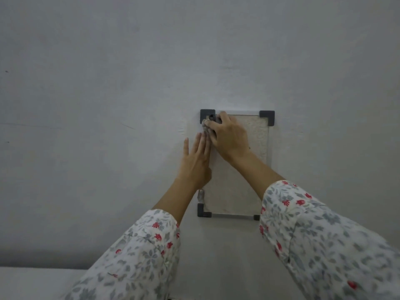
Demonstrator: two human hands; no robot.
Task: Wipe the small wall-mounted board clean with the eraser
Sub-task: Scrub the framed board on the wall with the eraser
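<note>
1. Small pale rectangular wall-mounted board with dark grey corner brackets (238, 187): fixed to the grey wall (108, 72).
2. Small grey eraser (208, 124): at board's top-left corner, right hand (229, 137) curled around it, pressing to scrub.
3. Left hand (195, 159): fingers straight, flat on the board's left edge, probably bracing.

Plain indoor room: bare grey wall (129, 61)

The right hand (227, 137) is covering most of the eraser (205, 126) (only a grey edge is peeking out) and part of the board (233, 191). The left hand (194, 161) is hiding the board's left edge. Both sleeves (324, 245) are running off the frame.
</note>
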